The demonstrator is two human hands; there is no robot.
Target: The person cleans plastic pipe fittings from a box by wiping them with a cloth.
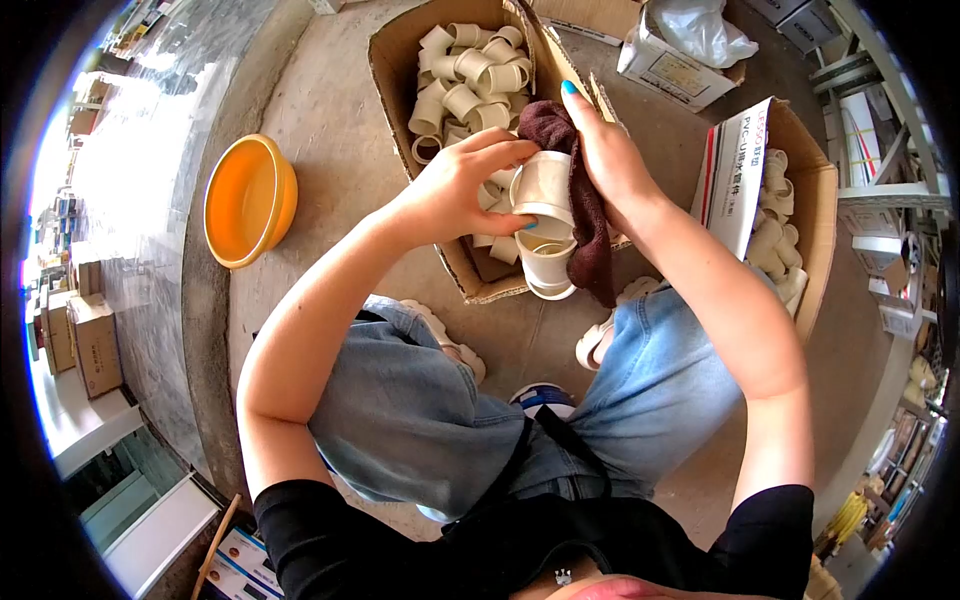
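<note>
The left grip point(485, 187) is partly closed around a pale PVC pipe fitting point(545, 190), with its fingers over the upper end and its thumb at the near side of the collar. The right grip point(608, 160) has its fingers extended along the far side of a dark maroon cloth point(590, 225), which lies against the fitting's right side; its palm side is hidden, so how tightly it closes cannot be told. The fitting sits between the two grips, its lower socket hanging below them, and the cloth drapes down beside it. Beneath and beyond both grips, an open cardboard carton point(455, 262) holds a heap of similar pale fittings point(475, 75). To the right of the right grip stands a printed carton point(818, 200) with more pale fittings in it, and farther forward on that side is a smaller box point(668, 75) with a clear plastic bag point(700, 32) on top. Well to the left of the left grip, an orange basin point(250, 200) rests on the concrete floor point(330, 130).
</note>
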